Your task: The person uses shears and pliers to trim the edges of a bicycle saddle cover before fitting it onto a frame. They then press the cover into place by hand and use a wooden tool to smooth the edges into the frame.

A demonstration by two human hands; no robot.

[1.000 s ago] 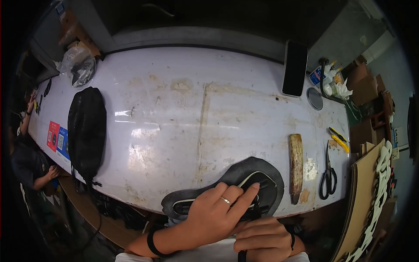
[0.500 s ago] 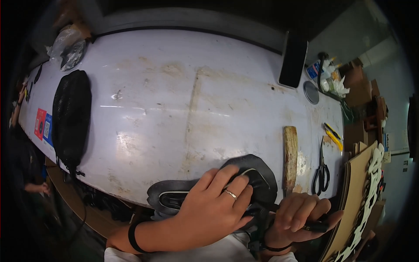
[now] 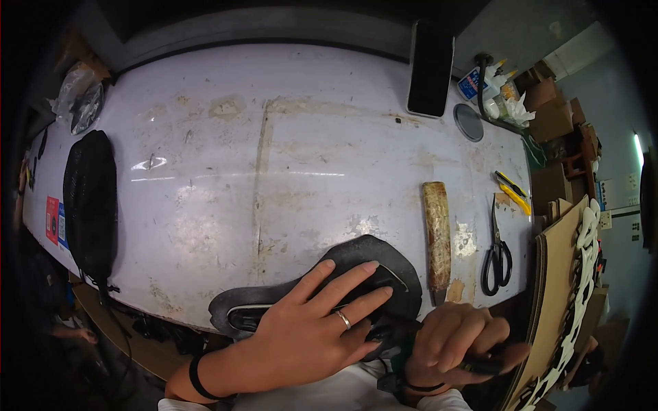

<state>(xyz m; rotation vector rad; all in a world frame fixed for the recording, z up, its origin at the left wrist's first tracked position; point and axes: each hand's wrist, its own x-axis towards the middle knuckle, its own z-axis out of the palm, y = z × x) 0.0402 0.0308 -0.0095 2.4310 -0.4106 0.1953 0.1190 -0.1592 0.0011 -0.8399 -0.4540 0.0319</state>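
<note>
Visibly stained, the white table point(image 3: 192, 219) has cardboard point(image 3: 547, 288) alongside at four o'clock; at six, the left hand point(image 3: 295, 332) spreads over a black pad point(image 3: 373, 248), the right hand point(image 3: 449, 342) grips a dark stick point(image 3: 484, 367).

At lower centre, the curved piece point(image 3: 384, 255) is dark grey with a pale line point(image 3: 395, 276); at right, the bar point(image 3: 436, 234) is mottled brown, the scissor handles point(image 3: 498, 253) black.

Workshop: stained worktable point(image 3: 199, 226), scissors point(image 3: 497, 242), yellow cutter point(image 3: 516, 196)
</note>
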